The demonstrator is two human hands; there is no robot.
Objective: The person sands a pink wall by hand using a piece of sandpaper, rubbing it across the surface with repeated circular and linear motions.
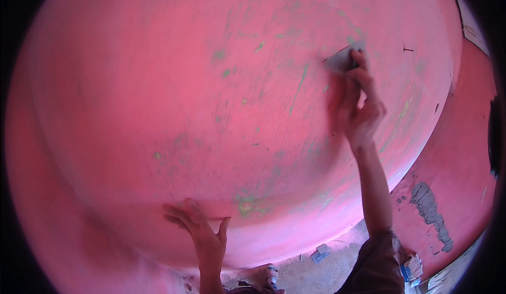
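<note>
A pink painted wall point(189, 96) with green and yellowish worn patches fills most of the view. Toward the upper right, my right hand point(361, 100) grips a thin, flat grey sheet, possibly sandpaper point(340, 60), against the wall; the hand is somewhat blurred. At the lower left, my left hand point(203, 224) has its fingers spread near the wall and holds nothing. Whether its fingertips touch the surface cannot be told.
A nail point(408, 50) sticks out of the wall right of my right hand. Grey patching point(431, 215) marks the adjoining wall. On the floor point(308, 272) lie a small bluish piece point(320, 253) and, farther right, a blue-and-white packet point(412, 269).
</note>
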